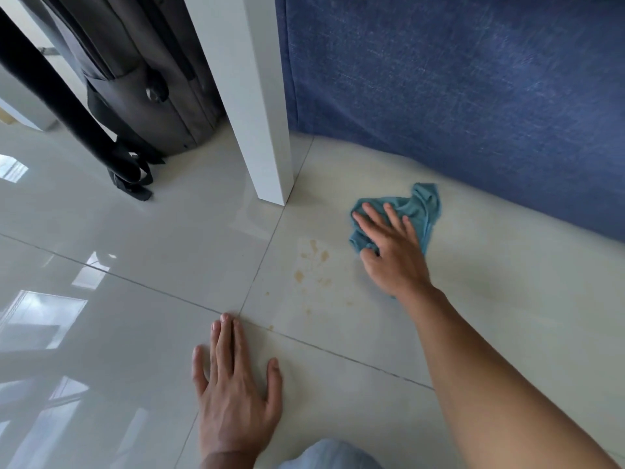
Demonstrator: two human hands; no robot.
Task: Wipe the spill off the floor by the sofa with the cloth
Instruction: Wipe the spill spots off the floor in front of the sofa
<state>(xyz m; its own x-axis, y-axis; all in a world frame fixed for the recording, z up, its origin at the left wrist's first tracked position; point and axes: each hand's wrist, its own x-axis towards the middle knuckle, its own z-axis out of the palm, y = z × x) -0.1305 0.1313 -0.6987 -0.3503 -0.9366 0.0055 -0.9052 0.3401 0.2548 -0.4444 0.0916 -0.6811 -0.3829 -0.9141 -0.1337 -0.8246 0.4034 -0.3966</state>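
Cloth [414, 211] lies under right hand [394, 252] fingers [372, 220], beside spill [313, 262].

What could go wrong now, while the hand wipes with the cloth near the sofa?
The crumpled cloth under the right hand lies beside the brown spill, not on it, so a short stroke may miss the scattered drops. Wiping outward could push liquid toward the blue sofa.

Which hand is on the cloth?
The right hand, up by the blue sofa, presses flat on the teal cloth. The left hand lies bare on the floor.
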